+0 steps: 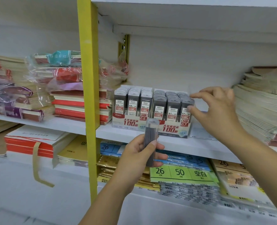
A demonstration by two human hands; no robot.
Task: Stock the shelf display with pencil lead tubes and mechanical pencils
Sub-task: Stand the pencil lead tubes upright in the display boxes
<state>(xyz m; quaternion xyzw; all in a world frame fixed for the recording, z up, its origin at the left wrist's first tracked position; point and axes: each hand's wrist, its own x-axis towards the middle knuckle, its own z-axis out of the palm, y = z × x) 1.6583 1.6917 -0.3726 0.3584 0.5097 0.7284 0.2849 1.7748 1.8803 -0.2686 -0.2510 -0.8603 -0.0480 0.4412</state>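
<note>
Left hand [139,157] gripped lead tube [150,137] upright, in front of 0.7 box [172,129]. Right hand [215,111] thumb and first finger sat apart around front right tube [186,105]; pinch unclear. Box stood on white shelf [105,129].

Left hand [139,155] and right hand [215,109] are both bare.

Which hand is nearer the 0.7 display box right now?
Right. The right hand is at the right corner of the 0.7 display box; the left hand holds a lead tube lower, in front of the shelf.
</note>
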